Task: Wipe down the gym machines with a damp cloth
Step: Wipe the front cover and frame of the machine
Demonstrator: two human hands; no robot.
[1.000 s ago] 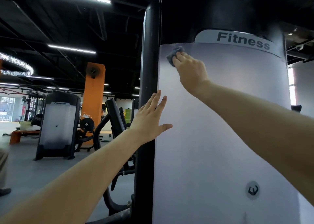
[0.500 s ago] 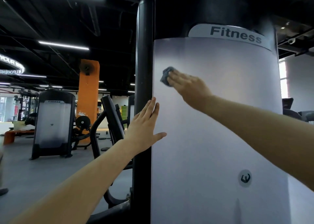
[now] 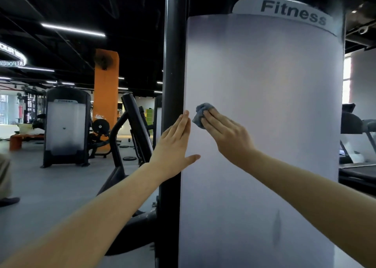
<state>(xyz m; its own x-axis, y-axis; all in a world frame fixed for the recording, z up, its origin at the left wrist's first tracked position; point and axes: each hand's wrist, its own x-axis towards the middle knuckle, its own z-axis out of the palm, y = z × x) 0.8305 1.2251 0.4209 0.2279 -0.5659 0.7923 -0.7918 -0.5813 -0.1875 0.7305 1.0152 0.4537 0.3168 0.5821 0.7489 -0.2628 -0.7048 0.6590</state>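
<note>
Head view: flat right hand [image 3: 227, 134] presses crumpled blue-grey cloth [image 3: 201, 113] on white panel [image 3: 264, 74]; left hand [image 3: 173, 145] flat.

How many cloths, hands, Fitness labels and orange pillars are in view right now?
Cloth: 1
Hands: 2, left hand and right hand
Fitness labels: 2, near label and far label
Orange pillar: 1
Total: 6
</note>
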